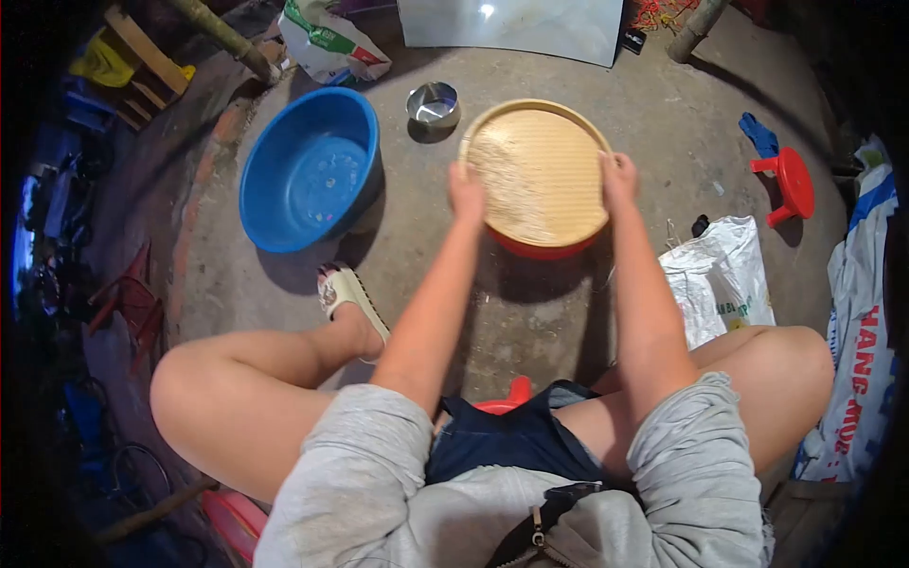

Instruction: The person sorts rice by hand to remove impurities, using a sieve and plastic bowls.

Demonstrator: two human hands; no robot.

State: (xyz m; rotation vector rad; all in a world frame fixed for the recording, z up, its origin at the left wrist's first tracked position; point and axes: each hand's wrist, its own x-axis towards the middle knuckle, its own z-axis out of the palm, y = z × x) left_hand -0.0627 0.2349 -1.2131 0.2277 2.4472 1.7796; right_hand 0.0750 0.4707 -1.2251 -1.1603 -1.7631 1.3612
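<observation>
grain (508,185) lies at left in the round tray (565,170), gripped by left hand (467,196) and right hand (620,178).

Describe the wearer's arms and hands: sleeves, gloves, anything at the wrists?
The light grey sleeves are pushed up in wrinkled folds, leaving the forearms bare. The left hand and right hand are ungloved. No watch, cable or marking shows; rings cannot be made out.

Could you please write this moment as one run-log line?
left hand: grips woven tray, left rim | right hand: grips right rim | pale grains: on tray's left part | blue basin: left of tray
</observation>
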